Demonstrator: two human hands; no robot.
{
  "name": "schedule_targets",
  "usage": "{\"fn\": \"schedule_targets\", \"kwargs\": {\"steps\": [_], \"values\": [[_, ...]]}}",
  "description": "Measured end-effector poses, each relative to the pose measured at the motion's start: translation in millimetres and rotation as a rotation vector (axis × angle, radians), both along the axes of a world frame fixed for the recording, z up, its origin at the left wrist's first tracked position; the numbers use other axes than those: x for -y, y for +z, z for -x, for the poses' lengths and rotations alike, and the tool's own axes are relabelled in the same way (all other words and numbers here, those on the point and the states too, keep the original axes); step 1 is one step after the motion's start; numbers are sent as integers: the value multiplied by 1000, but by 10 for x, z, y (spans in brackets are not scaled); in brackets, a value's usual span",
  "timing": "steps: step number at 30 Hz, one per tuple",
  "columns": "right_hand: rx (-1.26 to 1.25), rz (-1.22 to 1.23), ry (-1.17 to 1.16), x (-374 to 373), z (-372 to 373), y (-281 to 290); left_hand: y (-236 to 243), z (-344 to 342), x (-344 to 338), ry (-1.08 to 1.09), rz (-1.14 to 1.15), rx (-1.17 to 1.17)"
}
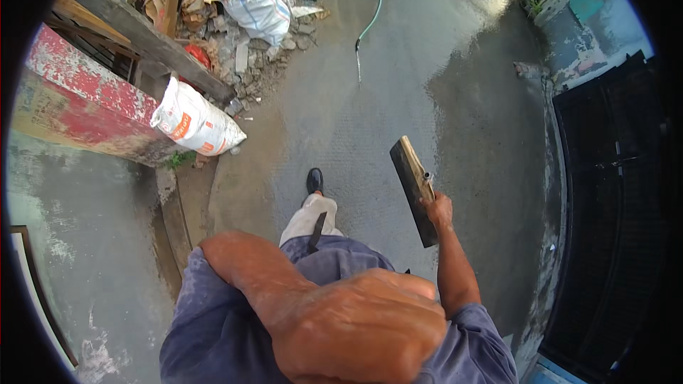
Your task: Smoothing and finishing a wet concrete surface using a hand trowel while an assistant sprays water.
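My right hand (439, 209), out to the right above the wet ground, is closed around a floor squeegee (413, 188). This tool has a pale wooden bar, a long dark blade and a small metal socket, with no long handle on it. Close to the camera, my left hand (363, 327) is raised in front of my chest with its fingers curled under. Its back faces up, so whatever the fingers hold, if anything, is hidden. One black boot (314, 180) shows on the ground ahead of me.
Wet grey concrete (341, 107) runs ahead, where a green hose (374, 11) lies. Left stand a white sack (198, 117), a peeling red wall (92, 75) and a rubble heap with bags (256, 7). A black metal gate (605, 192) borders the right.
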State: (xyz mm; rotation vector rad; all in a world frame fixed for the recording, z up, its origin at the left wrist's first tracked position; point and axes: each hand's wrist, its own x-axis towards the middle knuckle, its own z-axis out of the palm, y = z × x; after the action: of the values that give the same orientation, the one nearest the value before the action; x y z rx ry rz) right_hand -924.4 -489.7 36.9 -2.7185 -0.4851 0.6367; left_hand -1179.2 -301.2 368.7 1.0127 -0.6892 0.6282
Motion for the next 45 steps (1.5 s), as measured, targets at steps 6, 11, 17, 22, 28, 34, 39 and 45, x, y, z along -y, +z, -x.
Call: {"fn": "schedule_targets", "kwargs": {"steps": [6,11,17,22,28,34,39,45], "values": [[-24,99,-113,-219,-368,-232,71,-1026,-785,50,288,-1],[-88,170,-329,208,-636,-121,-87,-1991,-1600,-422,-58,-28],[-117,280,-506,197,-1695,-487,-1324,-3397,-2528,-416,-302,-637],[-163,306,-437,-569,-3158,-763,-3376,-4023,-3193,699,-1350,-1367],[-208,43,-64,-2797,-4891,-474,-5017,-2711,-3418,659,-688,-2047],[-214,272,232,-4820,-6134,-1015,-5233,-3019,-3253,931,98,-2188],[-142,462,633,-6227,-6707,-1463,-5801,-3945,-3329,1028,347,-2224],[-29,448,817,-7683,-7428,-1867,-5660,-5620,-3913,1027,644,-1964]]}}
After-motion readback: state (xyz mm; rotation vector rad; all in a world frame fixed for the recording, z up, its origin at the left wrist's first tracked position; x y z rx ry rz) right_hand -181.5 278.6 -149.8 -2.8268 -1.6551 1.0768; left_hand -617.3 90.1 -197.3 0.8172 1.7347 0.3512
